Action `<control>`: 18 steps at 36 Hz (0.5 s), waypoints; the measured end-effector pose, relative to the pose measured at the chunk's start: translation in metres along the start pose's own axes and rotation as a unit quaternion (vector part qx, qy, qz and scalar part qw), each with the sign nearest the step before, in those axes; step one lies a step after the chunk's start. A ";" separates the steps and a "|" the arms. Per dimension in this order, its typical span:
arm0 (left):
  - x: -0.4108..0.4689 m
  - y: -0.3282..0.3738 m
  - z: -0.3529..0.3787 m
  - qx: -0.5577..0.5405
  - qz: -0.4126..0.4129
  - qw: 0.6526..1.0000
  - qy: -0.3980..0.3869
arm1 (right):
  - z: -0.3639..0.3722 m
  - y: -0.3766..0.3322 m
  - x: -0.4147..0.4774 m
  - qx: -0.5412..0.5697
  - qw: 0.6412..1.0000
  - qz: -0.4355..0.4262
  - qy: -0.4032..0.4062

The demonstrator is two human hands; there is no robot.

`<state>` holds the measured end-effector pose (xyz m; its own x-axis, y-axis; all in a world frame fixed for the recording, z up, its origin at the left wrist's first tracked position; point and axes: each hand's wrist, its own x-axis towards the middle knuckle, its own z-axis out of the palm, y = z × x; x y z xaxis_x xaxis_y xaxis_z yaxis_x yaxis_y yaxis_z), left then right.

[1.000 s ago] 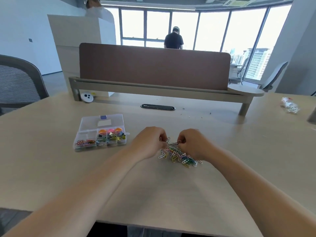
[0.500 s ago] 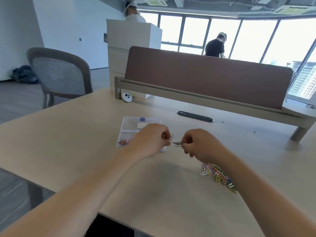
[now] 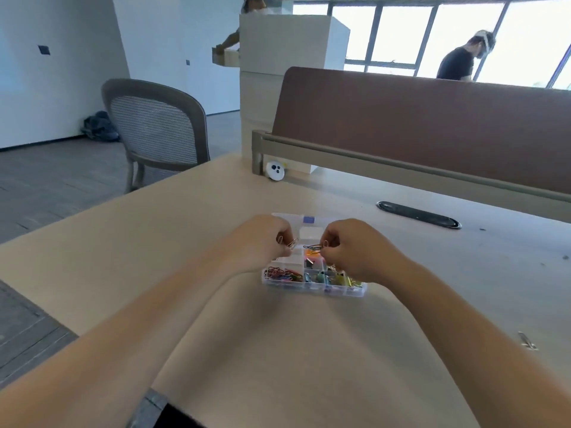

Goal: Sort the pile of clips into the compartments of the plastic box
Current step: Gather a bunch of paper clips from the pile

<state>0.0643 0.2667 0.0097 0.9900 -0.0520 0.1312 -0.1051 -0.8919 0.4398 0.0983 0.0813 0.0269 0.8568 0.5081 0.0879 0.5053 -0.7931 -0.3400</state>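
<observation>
The clear plastic box [image 3: 355, 292] lies open on the desk, its lid flat behind it. Its front compartments hold red paper clips [image 3: 279, 273] on the left and coloured binder clips [image 3: 335, 278] to the right. Both hands hover over the box. My left hand [image 3: 262, 242] pinches a light-coloured paper clip [image 3: 289, 242]. My right hand [image 3: 355, 248] pinches a dark paper clip [image 3: 313, 247], a small gap apart from the other. The pile of clips is out of view.
A brown divider panel [image 3: 432, 125] runs along the desk's far side, with a black cable slot [image 3: 417, 214] in front of it. A small white round gadget [image 3: 275, 171] sits by the divider's foot. A mesh chair [image 3: 154, 131] stands left. A stray clip [image 3: 526, 340] lies at right.
Both hands lifted from the pile, each pinching a clip, and moved left over the open box. The view swung left, so the pile left the frame.
</observation>
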 end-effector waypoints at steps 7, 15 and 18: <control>0.010 -0.011 0.006 0.020 0.013 0.999 -0.027 | 0.012 0.003 0.014 -0.008 1.000 -0.002 -0.010; 0.011 -0.015 0.009 0.047 0.040 0.997 -0.043 | 0.016 0.006 0.018 -0.017 1.000 -0.001 -0.007; 0.011 -0.014 0.010 0.058 0.049 0.996 -0.037 | 0.016 0.006 0.017 -0.014 1.000 0.001 -0.009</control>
<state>0.0775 0.2744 -0.0041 0.9802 -0.1706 0.1007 -0.1944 -0.9266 0.3218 0.1145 0.0904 0.0115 0.8557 0.5128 0.0702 0.5069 -0.8030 -0.3135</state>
